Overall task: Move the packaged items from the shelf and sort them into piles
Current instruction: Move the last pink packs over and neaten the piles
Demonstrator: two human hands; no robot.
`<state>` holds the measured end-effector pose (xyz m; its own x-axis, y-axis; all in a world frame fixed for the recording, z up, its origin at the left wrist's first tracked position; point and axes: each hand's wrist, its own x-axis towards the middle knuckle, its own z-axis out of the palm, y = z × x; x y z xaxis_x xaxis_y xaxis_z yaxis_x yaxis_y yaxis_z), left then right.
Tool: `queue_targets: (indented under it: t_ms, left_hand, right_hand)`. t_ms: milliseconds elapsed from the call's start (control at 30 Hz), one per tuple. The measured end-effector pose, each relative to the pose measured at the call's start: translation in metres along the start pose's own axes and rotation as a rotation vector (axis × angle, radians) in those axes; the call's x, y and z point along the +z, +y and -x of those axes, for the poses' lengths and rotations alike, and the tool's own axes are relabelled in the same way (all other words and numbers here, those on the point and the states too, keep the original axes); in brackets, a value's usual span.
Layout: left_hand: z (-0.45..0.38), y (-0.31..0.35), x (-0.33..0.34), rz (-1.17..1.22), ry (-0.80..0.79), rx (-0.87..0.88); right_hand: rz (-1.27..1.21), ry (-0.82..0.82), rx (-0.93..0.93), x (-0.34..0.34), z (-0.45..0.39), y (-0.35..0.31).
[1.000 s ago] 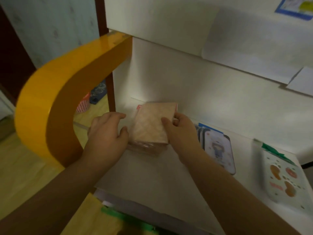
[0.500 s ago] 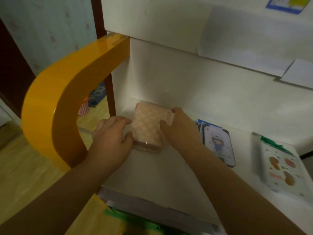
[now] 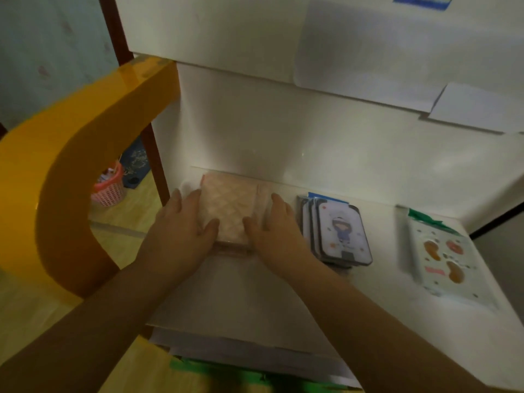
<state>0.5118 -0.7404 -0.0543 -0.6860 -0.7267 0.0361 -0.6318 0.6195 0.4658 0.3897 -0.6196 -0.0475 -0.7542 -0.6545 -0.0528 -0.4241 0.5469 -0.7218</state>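
Both hands, left hand (image 3: pixel 181 234) and right hand (image 3: pixel 276 236), clamp the pink stack (image 3: pixel 229 211) between them.

A pale pink stack of packages (image 3: pixel 228 207) with a quilted diamond pattern was seen on a white shelf (image 3: pixel 368 321). To its right, dark-edged packages (image 3: pixel 338 232) were printed with a blue cartoon figure. Farther right, a white package (image 3: pixel 443 258) was marked with orange shapes and a green top. At far left, an orange curved panel (image 3: pixel 56 171) and a pink basket (image 3: pixel 109 185) were shown.

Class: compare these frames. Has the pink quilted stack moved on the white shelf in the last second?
Yes. The pink quilted stack, tilted up a second ago, now lies flat between both hands, squared toward the shelf's back wall, left of the cartoon-girl pile.
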Motion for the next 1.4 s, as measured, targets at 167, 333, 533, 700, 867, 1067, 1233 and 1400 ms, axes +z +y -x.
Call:
queue_targets:
  t_ms: [167, 333, 533, 700, 867, 1067, 1233, 1400]
  left_hand:
    - [-0.011, 0.003, 0.004, 0.007, -0.097, 0.016]
    - [-0.008, 0.022, 0.006, -0.032, -0.092, 0.076]
    - [-0.024, 0.020, 0.000, 0.300, -0.096, -0.130]
    - [-0.037, 0.008, -0.010, 0.600, -0.155, -0.402]
    - [-0.029, 0.022, 0.003, 0.725, -0.264, -0.444]
    - [-0.002, 0.028, -0.001, 0.791, -0.117, -0.084]
    - [0.010, 0.020, -0.008, 0.866, -0.043, 0.284]
    - [0.013, 0.015, 0.007, 0.736, -0.023, 0.377]
  right_hand:
    - [-0.009, -0.052, 0.019, 0.013, -0.004, 0.001]
    - [0.029, -0.070, 0.026, 0.026, -0.010, 0.001]
    - [-0.093, -0.117, 0.065, 0.016, -0.003, -0.007]
    - [-0.287, -0.059, 0.109, 0.018, 0.007, 0.000]
    - [-0.478, -0.109, 0.223, 0.012, 0.006, -0.001]
    - [-0.761, -0.064, 0.224, -0.004, 0.004, -0.003]
    - [-0.809, 0.142, -0.167, 0.004, 0.020, 0.005]
    - [-0.569, 0.168, -0.328, 0.011, 0.034, 0.021]
